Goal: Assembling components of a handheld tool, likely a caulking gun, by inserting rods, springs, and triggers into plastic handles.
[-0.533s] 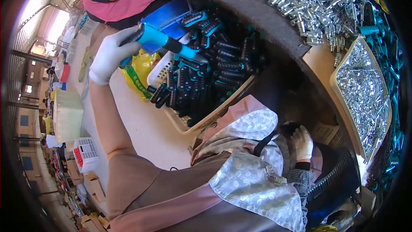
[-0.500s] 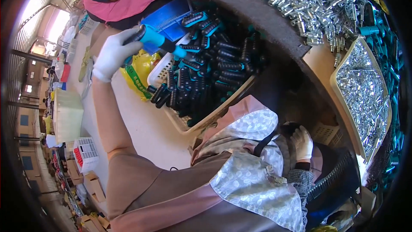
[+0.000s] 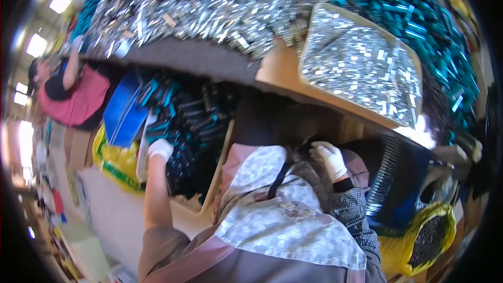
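My left hand [image 3: 161, 149], in a white glove, is at the near left edge of a pile of black and teal tool handles [image 3: 196, 120]. Motion blur and the pile hide its fingertips, so I cannot tell whether it holds one. The handles fill a beige crate [image 3: 216, 170] in front of me, left of my lap. My right hand [image 3: 329, 158], also gloved in white, rests over my lap with its fingers loosely bent and nothing visible in them. Dark cloth or a dark object lies just under its fingertips, too shaded to make out.
A bench edge [image 3: 194, 55] crosses ahead, heaped with shiny metal parts [image 3: 209, 8]. A tray of small metal pieces [image 3: 361, 63] and teal parts [image 3: 414, 26] lie right. Blue bins [image 3: 126, 110] [image 3: 403, 186] and yellow bags [image 3: 118, 165] [image 3: 390, 251] flank me. A person [image 3: 76, 94] works far left.
My left hand, which held a black and teal handle up at the left, has come down to the pile. The view has turned right. My right hand stays over my lap.
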Demonstrator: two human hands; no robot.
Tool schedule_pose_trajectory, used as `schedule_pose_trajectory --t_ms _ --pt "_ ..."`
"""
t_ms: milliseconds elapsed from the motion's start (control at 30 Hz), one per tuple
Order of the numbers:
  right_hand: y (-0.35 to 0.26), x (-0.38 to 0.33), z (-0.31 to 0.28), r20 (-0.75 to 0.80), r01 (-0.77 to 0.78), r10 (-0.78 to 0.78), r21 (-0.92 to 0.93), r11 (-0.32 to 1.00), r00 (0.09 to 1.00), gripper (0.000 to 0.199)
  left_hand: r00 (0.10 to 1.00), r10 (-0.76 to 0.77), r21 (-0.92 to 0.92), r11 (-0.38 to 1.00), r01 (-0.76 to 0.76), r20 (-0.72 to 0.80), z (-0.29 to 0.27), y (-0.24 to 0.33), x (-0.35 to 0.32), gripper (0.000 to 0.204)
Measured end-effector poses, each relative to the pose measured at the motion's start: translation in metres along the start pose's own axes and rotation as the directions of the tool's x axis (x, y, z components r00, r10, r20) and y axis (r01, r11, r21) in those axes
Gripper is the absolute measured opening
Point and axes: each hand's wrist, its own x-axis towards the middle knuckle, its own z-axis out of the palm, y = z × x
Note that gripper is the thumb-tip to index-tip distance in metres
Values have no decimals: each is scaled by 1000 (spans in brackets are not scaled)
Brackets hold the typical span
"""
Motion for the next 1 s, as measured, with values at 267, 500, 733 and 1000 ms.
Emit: schedule_pose_trajectory --t_ms 267,500,733,1000 --pt "-239 -73 37 653 523 -217 -318 791 726 29 523 797 -225 473 -852 -303 -237 159 -130 40" --pt "-360 -37 59 396 620 -518 -683 386 758 23 204 897 85 256 -963 -393 -329 295 -72 41" --pt "-432 97 61 545 587 -637 -791 -174 545 24 432 717 33 534 -845 -547 -364 348 51 34" --pt "-455 222 72 388 102 -497 -855 -508 776 19 457 652 27 590 -807 -605 -387 358 99 34"
